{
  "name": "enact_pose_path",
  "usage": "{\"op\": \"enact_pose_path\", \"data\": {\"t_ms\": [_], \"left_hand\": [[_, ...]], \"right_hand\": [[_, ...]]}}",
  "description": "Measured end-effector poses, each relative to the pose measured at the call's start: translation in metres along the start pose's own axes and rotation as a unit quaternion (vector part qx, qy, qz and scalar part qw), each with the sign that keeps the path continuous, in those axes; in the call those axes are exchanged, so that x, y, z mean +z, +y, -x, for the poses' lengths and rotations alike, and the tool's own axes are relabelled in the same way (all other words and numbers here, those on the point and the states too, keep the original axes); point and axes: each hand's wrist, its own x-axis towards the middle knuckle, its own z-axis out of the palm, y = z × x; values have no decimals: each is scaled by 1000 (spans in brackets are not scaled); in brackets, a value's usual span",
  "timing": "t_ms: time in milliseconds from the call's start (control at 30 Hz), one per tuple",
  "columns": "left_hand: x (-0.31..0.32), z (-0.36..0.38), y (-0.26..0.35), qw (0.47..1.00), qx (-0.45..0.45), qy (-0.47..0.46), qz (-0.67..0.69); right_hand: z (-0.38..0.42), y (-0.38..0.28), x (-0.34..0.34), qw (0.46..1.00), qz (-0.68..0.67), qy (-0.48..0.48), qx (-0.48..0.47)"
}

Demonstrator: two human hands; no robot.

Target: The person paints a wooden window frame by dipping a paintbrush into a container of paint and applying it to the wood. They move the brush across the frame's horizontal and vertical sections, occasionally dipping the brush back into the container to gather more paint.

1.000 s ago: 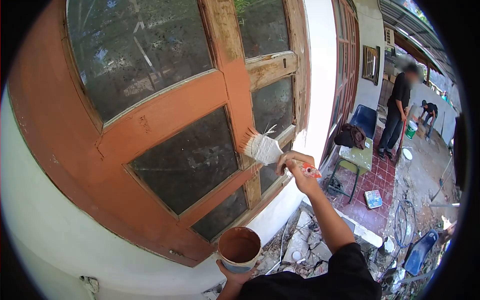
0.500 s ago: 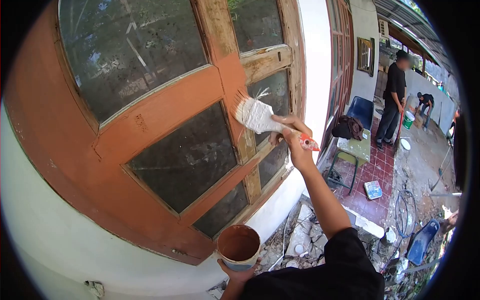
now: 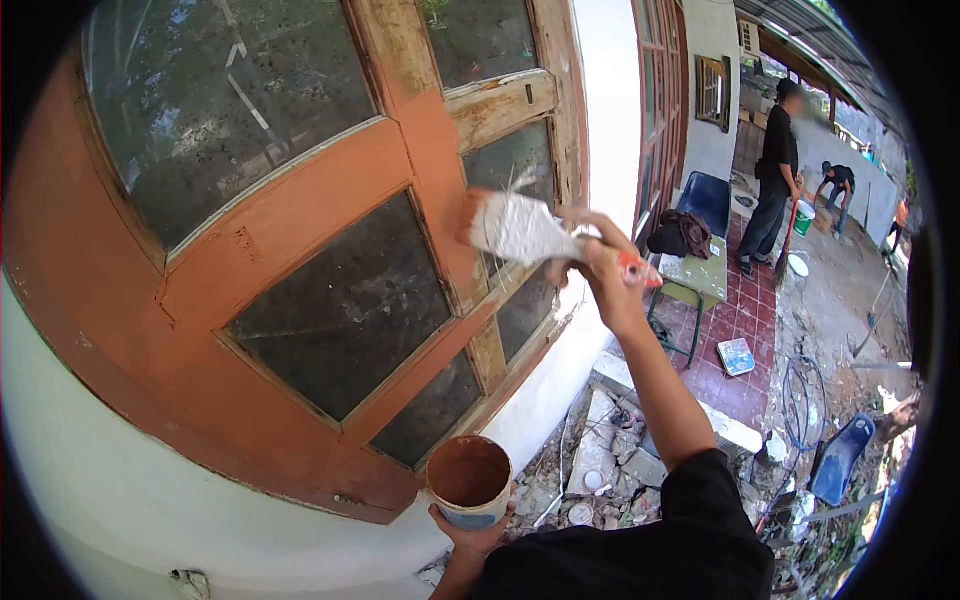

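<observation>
My right hand (image 3: 605, 260) is closed round the handle of a wide paintbrush (image 3: 515, 230), whose ferrule is caked in white paint and whose handle end is red. Its brown-tipped bristles lie against or just in front of a wooden upright of the window frame (image 3: 290, 185); motion blur hides which. That upright is coated orange-brown in its upper middle, with bare, worn wood above and to the right. Low in view, my left hand (image 3: 470, 530) grips a paint cup (image 3: 470, 485) from beneath, its inside coated in reddish-brown paint. Dark glass panes fill the frame.
Broken rubble (image 3: 610, 460) covers the ground below the window. A small table (image 3: 695, 280) with dark cloth and a blue chair (image 3: 707, 200) stand on red tiles. One person (image 3: 778, 170) holds a broom; another person (image 3: 838, 190) bends beside a bucket (image 3: 805, 217).
My view has shifted, moving the window frame leftward in the picture. The brush has come down along the upright, its bristles now less fanned out. The cup stays in my left hand.
</observation>
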Motion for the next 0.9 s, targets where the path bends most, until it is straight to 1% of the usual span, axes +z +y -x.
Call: {"op": "enact_pose_path", "data": {"t_ms": [33,100,167,233,300,333,367,433,500,567,633,700,733,767,833,900], "left_hand": [[0,-1,-2,1000,-2,1,-1],[1,0,-4,1000,-4,8,-2],[7,2,-5,1000,-3,14,-3],[7,6,-2,1000,1,18,-4],[2,6,0,1000,16,-16,-17],[0,8,1,1000,20,-12,-15],[-2,10,3,1000,20,-1,-15],[-5,12,5,1000,22,15,-13],[-5,10,6,999,36,32,-16],[-3,10,5,998,41,45,-34],[-5,7,4,993,34,-38,107],[-6,4,2,993,32,-45,106],[-7,3,1,993,29,-50,103],[-10,3,0,993,26,-48,102],[-16,1,-3,995,30,-36,85],[-10,-2,-6,995,22,-45,82]], "right_hand": [[-13,-3,6,999,-36,23,0],[-34,0,17,995,-73,61,-33],[-43,10,26,995,-79,46,-28],[-35,32,25,996,-78,38,-24],[-19,45,25,999,-26,19,-16],[-9,48,27,998,-57,22,-11],[1,53,26,998,-60,20,-5],[23,67,18,1000,-6,-7,10],[45,76,9,1000,3,-14,26],[67,82,-2,993,77,-26,87],[79,84,-12,991,85,-26,97],[80,75,-18,991,39,-3,129],[75,71,-20,994,36,-1,107],[67,66,-16,997,-16,6,71],[51,51,-1,997,-40,37,47],[40,48,14,999,-10,38,10]]}}
